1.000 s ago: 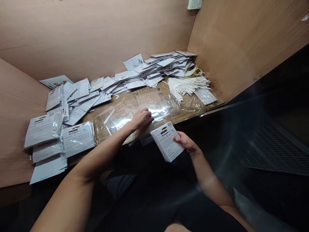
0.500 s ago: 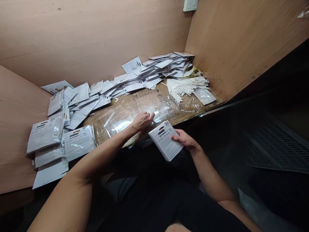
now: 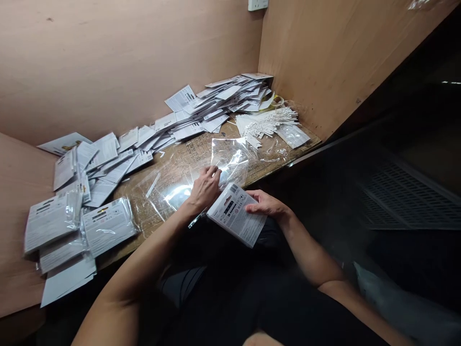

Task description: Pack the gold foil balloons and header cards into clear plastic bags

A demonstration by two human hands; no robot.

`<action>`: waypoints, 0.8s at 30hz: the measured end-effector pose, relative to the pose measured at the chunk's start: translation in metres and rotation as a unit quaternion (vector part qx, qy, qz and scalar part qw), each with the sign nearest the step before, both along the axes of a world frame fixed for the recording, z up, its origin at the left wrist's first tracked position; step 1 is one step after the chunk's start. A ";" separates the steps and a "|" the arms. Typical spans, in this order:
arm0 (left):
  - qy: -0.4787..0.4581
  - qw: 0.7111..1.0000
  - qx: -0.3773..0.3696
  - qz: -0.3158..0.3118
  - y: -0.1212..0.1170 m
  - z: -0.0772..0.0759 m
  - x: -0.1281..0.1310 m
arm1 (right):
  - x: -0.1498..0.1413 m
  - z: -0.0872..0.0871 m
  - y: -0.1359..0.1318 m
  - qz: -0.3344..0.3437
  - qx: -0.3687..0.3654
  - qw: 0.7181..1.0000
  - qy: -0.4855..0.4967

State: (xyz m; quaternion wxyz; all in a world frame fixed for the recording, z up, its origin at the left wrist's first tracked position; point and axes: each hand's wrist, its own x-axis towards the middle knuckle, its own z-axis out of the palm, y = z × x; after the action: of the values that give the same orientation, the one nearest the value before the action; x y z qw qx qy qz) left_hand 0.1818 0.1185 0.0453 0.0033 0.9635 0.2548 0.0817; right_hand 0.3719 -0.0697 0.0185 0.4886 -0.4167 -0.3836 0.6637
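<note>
- A card stack [image 3: 234,225] is held tilted, printed side up, just off the front edge of the surface [image 3: 182,166]; the fingers of the right hand [image 3: 272,206] are clamped on its side.
- The left hand [image 3: 205,187] is held just beside the stack's upper corner, its fingers curled by a clear bag [image 3: 228,148]. Whether the bag is pinched can't be told, tbh.
- As for how far things are: the stack's wrapping can't be made out for sure, so it can't be called bagged or unbagged.
- Some bundles [image 3: 108,226] are seen in shiny clear wrap at the left end, so those look pretty much done.
- Plenty looks left, judging by the long card heap [image 3: 216,108] that's spread along the back wall [image 3: 126,57]. No count can be given, since the cards are overlapped.
- White sticks [image 3: 264,124] are piled at the right end, with a small clear packet [image 3: 293,136] beside them and a tape roll [image 3: 277,101] behind.
</note>
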 end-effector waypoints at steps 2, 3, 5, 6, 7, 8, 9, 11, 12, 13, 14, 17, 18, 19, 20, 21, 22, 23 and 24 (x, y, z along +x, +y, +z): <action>-0.016 1.000 -0.001 -0.020 -0.006 0.002 0.000 | 0.001 0.000 0.001 0.007 -0.003 1.000 0.009; -0.028 0.999 -0.002 -0.036 -0.009 0.002 -0.001 | 0.002 -0.001 0.001 0.013 -0.006 1.000 0.016; -0.054 0.995 -0.006 -0.078 -0.012 0.002 -0.003 | 0.004 -0.008 0.002 0.027 -0.016 0.999 0.033; -0.064 0.993 -0.007 -0.100 -0.013 0.001 -0.004 | 0.005 -0.013 0.001 0.032 -0.022 0.998 0.043; -0.072 0.990 -0.008 -0.121 -0.014 0.000 -0.006 | 0.006 -0.018 0.000 0.032 -0.029 0.998 0.055; -0.078 0.987 -0.008 -0.137 -0.014 -0.002 -0.008 | 0.008 -0.024 -0.002 0.025 -0.037 0.997 0.066; -0.082 0.985 -0.007 -0.149 -0.014 -0.004 -0.011 | 0.009 -0.029 -0.003 0.009 -0.045 0.996 0.075; -0.089 0.983 -0.007 -0.163 -0.014 -0.008 -0.016 | 0.011 -0.038 -0.008 -0.040 -0.060 0.994 0.083; -0.093 0.981 -0.007 -0.169 -0.015 -0.010 -0.018 | 0.012 -0.042 -0.009 -0.067 -0.067 0.992 0.083; -0.095 0.980 -0.005 -0.176 -0.015 -0.011 -0.021 | 0.012 -0.044 -0.011 -0.089 -0.071 0.990 0.082; -0.097 0.978 -0.003 -0.185 -0.016 -0.012 -0.024 | 0.013 -0.045 -0.013 -0.104 -0.072 0.988 0.085; -0.101 0.973 -0.005 -0.207 -0.018 -0.012 -0.033 | 0.013 -0.044 -0.014 -0.109 -0.051 0.987 0.105; -0.097 0.972 -0.016 -0.212 -0.020 -0.012 -0.037 | 0.013 -0.044 -0.014 -0.110 -0.042 0.987 0.108; -0.094 0.972 -0.032 -0.215 -0.021 -0.012 -0.040 | 0.013 -0.043 -0.014 -0.114 -0.034 0.987 0.106; -0.097 0.972 -0.050 -0.208 -0.023 -0.013 -0.042 | 0.013 -0.042 -0.013 -0.121 -0.028 0.987 0.102; -0.113 0.974 -0.069 -0.184 -0.025 -0.015 -0.043 | 0.012 -0.041 -0.012 -0.128 -0.023 0.987 0.098; -0.146 0.975 -0.088 -0.140 -0.027 -0.018 -0.043 | 0.011 -0.041 -0.011 -0.135 -0.020 0.986 0.096; -0.194 0.972 -0.112 -0.077 -0.030 -0.021 -0.043 | 0.010 -0.040 -0.010 -0.140 -0.016 0.985 0.096; -0.250 0.957 -0.145 -0.002 -0.032 -0.024 -0.041 | 0.009 -0.040 -0.009 -0.144 -0.012 0.985 0.097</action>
State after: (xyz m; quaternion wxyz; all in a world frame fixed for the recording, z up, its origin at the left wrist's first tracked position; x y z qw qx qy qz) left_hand 0.1409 0.0862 0.0213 0.2064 0.9019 0.2533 0.2825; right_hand 0.3809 -0.0787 -0.0214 0.6093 -0.4068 -0.2625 0.6280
